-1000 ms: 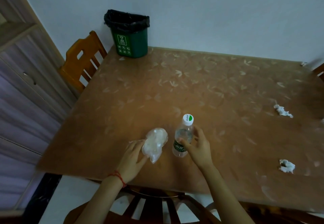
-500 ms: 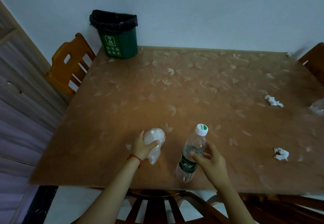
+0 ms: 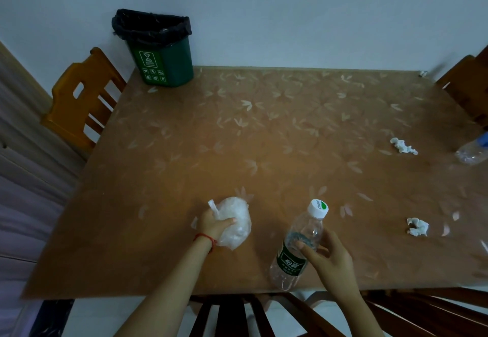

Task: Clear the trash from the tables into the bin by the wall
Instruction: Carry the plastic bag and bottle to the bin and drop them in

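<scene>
In the lower middle of the frame the left hand (image 3: 213, 224) grips a crumpled clear plastic bag (image 3: 235, 222), the thumb lying across its front and the fingers wrapped behind it, so the bag bulges out above and to the right of the fist; a red string (image 3: 205, 237) circles that wrist. Whether the bag touches the table (image 3: 264, 138) or is held just above it cannot be told. To the right, the right hand (image 3: 331, 259) holds a clear plastic bottle (image 3: 298, 247) with a white cap and a dark green label, fingers curled loosely round its middle with the thumb on the front; the bottle tilts, cap toward the upper right, its base near the table's near edge. At the right side of the frame two wads of white tissue (image 3: 403, 146) (image 3: 417, 227) lie on the table, well apart from each other, and a second clear bottle (image 3: 472, 152) lies at the right edge of the frame. The green bin (image 3: 165, 58), lined with a black bag, stands in the upper left against the wall, at the table's far corner, beside a wooden chair (image 3: 81, 99).
</scene>
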`<state>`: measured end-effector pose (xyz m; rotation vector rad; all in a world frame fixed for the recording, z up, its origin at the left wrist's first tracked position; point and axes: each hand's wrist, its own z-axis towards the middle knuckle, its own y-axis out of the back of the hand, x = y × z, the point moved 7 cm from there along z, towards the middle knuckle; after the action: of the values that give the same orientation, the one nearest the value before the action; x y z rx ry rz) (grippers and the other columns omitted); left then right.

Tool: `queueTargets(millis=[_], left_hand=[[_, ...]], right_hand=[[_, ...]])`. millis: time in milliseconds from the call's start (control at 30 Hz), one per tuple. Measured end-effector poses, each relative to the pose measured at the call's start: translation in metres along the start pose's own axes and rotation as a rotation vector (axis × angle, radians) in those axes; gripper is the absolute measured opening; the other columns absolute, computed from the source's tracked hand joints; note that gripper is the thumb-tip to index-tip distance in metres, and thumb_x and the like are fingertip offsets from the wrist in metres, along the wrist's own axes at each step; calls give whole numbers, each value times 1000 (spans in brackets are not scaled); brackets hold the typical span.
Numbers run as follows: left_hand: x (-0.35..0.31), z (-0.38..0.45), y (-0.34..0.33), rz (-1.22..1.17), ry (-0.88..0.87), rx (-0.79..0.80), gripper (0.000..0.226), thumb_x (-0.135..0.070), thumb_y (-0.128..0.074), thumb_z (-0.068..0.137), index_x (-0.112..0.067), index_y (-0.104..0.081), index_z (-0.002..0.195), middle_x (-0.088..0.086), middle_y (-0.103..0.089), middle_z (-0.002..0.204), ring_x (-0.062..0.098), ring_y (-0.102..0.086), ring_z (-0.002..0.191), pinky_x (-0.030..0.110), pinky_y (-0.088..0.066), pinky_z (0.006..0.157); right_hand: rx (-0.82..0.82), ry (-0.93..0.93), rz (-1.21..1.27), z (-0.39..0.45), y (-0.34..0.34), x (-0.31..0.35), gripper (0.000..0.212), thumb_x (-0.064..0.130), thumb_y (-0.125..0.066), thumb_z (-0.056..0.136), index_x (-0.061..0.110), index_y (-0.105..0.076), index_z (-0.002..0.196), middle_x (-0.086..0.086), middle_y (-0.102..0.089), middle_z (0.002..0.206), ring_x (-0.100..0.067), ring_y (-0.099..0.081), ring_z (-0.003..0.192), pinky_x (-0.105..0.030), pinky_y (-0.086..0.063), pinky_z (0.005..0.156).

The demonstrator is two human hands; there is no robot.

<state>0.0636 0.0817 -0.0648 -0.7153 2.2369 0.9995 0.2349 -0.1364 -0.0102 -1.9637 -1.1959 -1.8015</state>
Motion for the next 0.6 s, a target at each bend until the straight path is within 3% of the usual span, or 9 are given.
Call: queueTargets(millis=[67, 167, 233, 267, 333, 400, 467, 533, 600], left_hand=[[4, 4, -4, -54, 17, -2, 44, -19, -75, 71, -2, -58, 107, 14, -66, 99, 27, -62, 95, 36, -51, 82], [12, -6, -5, -147, 127, -22, 42, -8, -64, 80, 14, -53, 114, 19, -63, 88, 27, -59, 83, 38, -51, 76], [30, -8, -7, -124, 200, -7, 32, 1, -49, 89, 21, -48, 114, 32, -56, 112, 37, -53, 110, 41, -39, 96], [35, -12, -6, -97, 230, 15, 19, 4, -45, 90, 15, -56, 100, 34, -53, 118, 39, -46, 121, 39, -34, 101], [41, -19, -6, -198, 293, -5, 28, 4, -48, 88, -6, -47, 62, 20, -56, 81, 36, -51, 109, 41, -40, 93], [27, -17, 2, -251, 203, -54, 29, 1, -57, 83, -4, -44, 58, 4, -43, 58, 29, -53, 79, 34, -46, 61], [26, -12, 9, -258, 135, -113, 24, 0, -61, 80, -4, -47, 61, 2, -44, 55, 29, -52, 61, 26, -41, 51], [31, -15, 19, -270, 164, -154, 23, 0, -60, 80, -5, -49, 62, 2, -46, 58, 32, -59, 69, 29, -46, 59], [25, -18, 30, -311, 84, -221, 11, -6, -63, 79, -4, -55, 73, -1, -51, 61, 20, -56, 65, 21, -41, 54]], right_hand=[[2, -11, 7, 1, 1, -3, 44, 20, -72, 76, 23, -54, 115, 15, -63, 101, -3, -61, 90, -14, -45, 68], [0, -17, 13, 1, 4, -6, 44, 19, -72, 76, 25, -52, 115, 16, -62, 101, -3, -61, 91, -15, -45, 70], [5, -17, 10, 2, 5, -6, 42, 18, -72, 76, 25, -52, 113, 15, -63, 100, -4, -61, 89, -15, -45, 69], [11, -15, 8, 3, 5, -5, 41, 18, -71, 77, 24, -52, 113, 15, -63, 99, -3, -61, 89, -14, -45, 68], [25, -10, 0, 5, 3, -3, 40, 17, -71, 77, 24, -52, 112, 16, -62, 98, -2, -61, 88, -13, -45, 65], [40, -7, -6, 8, 1, -1, 40, 17, -70, 78, 24, -51, 112, 17, -61, 98, -2, -60, 87, -13, -45, 64], [60, 2, -18, 9, -2, 1, 40, 18, -70, 78, 24, -51, 112, 18, -59, 98, 0, -59, 87, -13, -45, 64], [76, 19, -23, 10, -5, 4, 38, 18, -70, 78, 24, -52, 111, 18, -60, 97, -1, -59, 88, -12, -44, 65], [99, 32, -12, 11, -9, 7, 36, 18, -70, 78, 24, -53, 110, 16, -61, 99, -3, -60, 90, -13, -45, 65]])
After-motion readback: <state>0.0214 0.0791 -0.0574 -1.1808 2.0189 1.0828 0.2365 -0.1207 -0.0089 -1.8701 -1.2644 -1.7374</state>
